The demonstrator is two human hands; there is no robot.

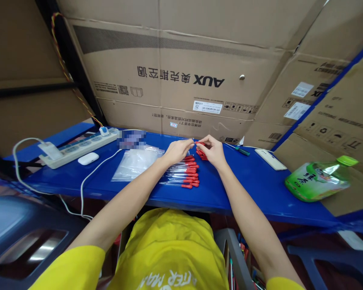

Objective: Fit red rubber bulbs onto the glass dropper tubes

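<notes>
My left hand (179, 150) and my right hand (212, 151) meet above the back part of the blue table (211, 193). The fingers of my right hand pinch a small red piece (200, 143). My left fingertips are pinched together just beside it; what they grip is too small to make out. More red pieces (202, 154) lie under my right hand. Below my left hand is a row of several thin, clear-shafted sticks with red bulb-like ends (191, 170), their red ends pointing right. Clear plastic zip bags (136, 163) lie left of them, partly behind my left forearm.
A white power strip (81, 146), an earphone case (88, 158) and a white cable (92, 175) lie at left. At right are a green-handled screwdriver (241, 150), a white phone (270, 159) and a green bottle (317, 181) on its side. Cardboard (175, 52) walls the back.
</notes>
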